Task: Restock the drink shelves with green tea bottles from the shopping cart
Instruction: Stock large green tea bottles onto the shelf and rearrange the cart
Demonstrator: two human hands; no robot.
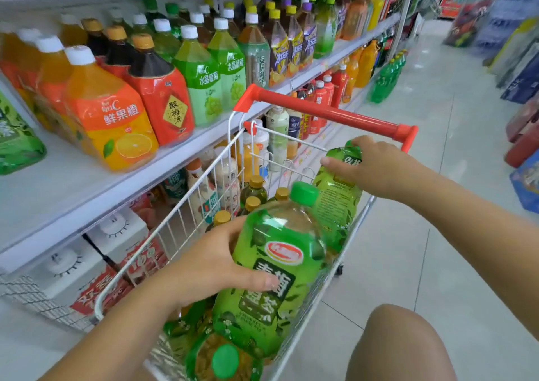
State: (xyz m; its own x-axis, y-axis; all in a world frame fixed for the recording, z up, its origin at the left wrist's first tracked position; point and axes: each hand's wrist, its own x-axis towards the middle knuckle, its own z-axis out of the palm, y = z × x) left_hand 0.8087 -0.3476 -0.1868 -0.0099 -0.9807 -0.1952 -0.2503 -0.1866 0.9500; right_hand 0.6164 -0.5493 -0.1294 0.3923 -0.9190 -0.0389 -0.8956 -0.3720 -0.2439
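the orange juice bottle (110, 112) at nine o'clock reads 鲜果橙 in white, with a large "c" above it. at its three o'clock the red bottle (169, 109) bears 酸梅汤 in a yellow diamond. two pale green bottles (204, 86) at eleven o'clock show 水晶葡萄 under a "c". the purple-and-yellow bottles (278, 51) at twelve o'clock read 冰红茶. the green tea bottle (277, 278) at six o'clock carries 青梅绿茶 on a dark panel; its red oval logo is too blurred to read. the second green bottle (338, 200) at three o'clock shows 青梅. a carton (143, 258) at eight o'clock shows what looks like 100.
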